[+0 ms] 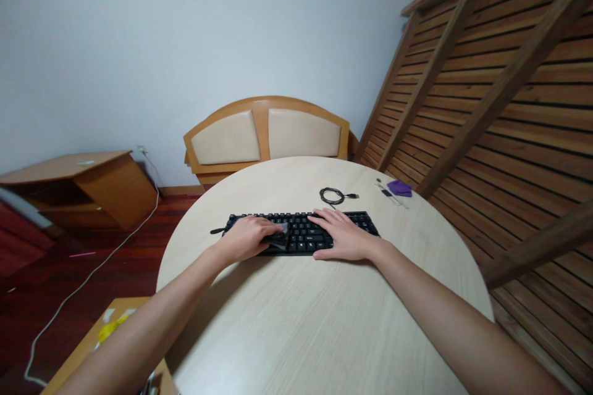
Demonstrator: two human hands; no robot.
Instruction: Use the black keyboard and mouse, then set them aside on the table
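Observation:
A black keyboard (303, 239) lies on the round, pale wood table (296, 321). My left hand (250, 237) is closed on a dark grey cloth (279, 236), which presses against the keys on the keyboard's left half. My right hand (345, 236) rests over the right half with its fingers spread, touching the keyboard. Behind the keyboard lies a coiled black USB cable (332, 196), its plug pointing right. The end of a thin black stick-like thing (217, 231) juts out past the keyboard's left edge; its kind I cannot make out.
Toward the table's right edge lie a folded purple cloth (399, 187) and several small items. A headboard (266, 136) stands behind the table, and wooden slats (463, 105) lean on the right. At left are a low cabinet (111, 191) and a white cord (99, 265) on the floor.

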